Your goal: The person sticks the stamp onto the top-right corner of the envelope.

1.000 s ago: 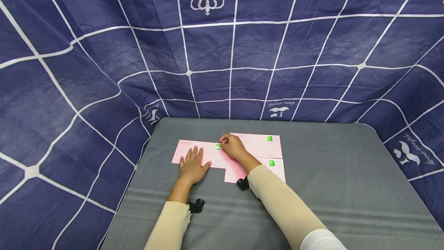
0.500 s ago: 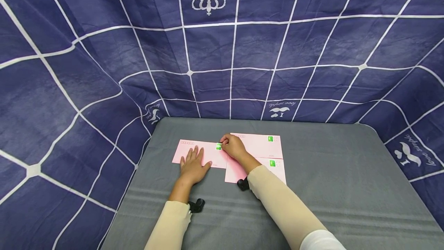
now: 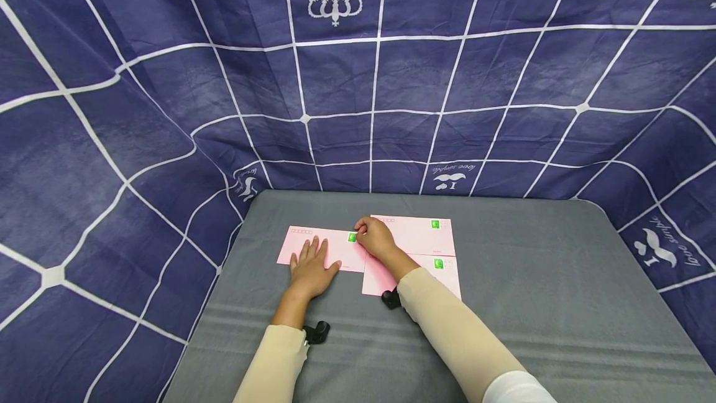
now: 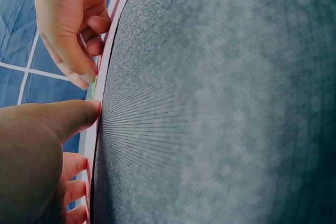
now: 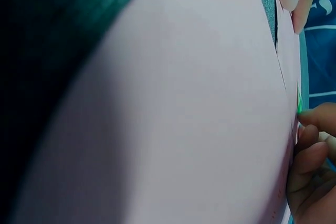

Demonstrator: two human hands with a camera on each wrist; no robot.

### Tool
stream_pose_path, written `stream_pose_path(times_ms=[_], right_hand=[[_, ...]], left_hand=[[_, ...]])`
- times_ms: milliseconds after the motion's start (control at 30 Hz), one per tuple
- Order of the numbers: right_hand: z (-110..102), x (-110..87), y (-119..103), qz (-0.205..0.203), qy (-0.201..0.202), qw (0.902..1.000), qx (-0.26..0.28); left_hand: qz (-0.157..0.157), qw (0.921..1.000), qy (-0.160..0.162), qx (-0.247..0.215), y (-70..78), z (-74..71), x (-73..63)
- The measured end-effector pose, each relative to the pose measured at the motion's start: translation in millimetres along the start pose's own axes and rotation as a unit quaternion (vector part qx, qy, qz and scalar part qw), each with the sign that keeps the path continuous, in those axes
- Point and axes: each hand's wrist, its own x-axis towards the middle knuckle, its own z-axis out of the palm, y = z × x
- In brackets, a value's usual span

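Note:
My left hand (image 3: 309,272) rests with spread, straight fingers on a pink envelope (image 3: 342,252) at the left. At that envelope's upper right corner is a small green stamp (image 3: 352,237). My right hand (image 3: 377,238) has curled fingers and pinches the stamp's right edge between thumb and finger. In the right wrist view the stamp (image 5: 300,102) shows only as a thin green sliver at the fingertips. The left wrist view has the left thumb (image 4: 79,115) pressing the envelope's near edge, just below the right fingertips.
Right of the first envelope lie two more, an upper pink envelope (image 3: 416,238) and a lower pink envelope (image 3: 447,275). Each bears a green stamp at its upper right. The grey table (image 3: 531,291) extends right, bounded behind by a blue curtain (image 3: 408,79) with white lines.
The green stamp and right fingertips have shifted barely, with the stamp appearing flatter against the envelope. The left hand has stayed in place.

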Motion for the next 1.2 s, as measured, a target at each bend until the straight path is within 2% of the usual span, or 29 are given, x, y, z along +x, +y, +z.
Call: stream_pose_path(times_ms=[633, 900, 1200], right_hand=[[-2.1, -3.9, -3.6, -0.011, 0.003, 0.9999, -0.012], [-2.5, -4.5, -0.1, 0.004, 0.02, 0.9994, 0.028], [-6.7, -5.7, -1.7, 0.014, 0.022, 0.9978, 0.061]], left_hand=[[0.003, 1.0, 0.004, 0.004, 1.2, -0.5, -0.8], [0.005, 1.0, 0.004, 0.005, 4.0, -1.2, -2.6], [0.001, 0.9999, 0.003, 0.013, 2.4, -4.0, -2.6]])
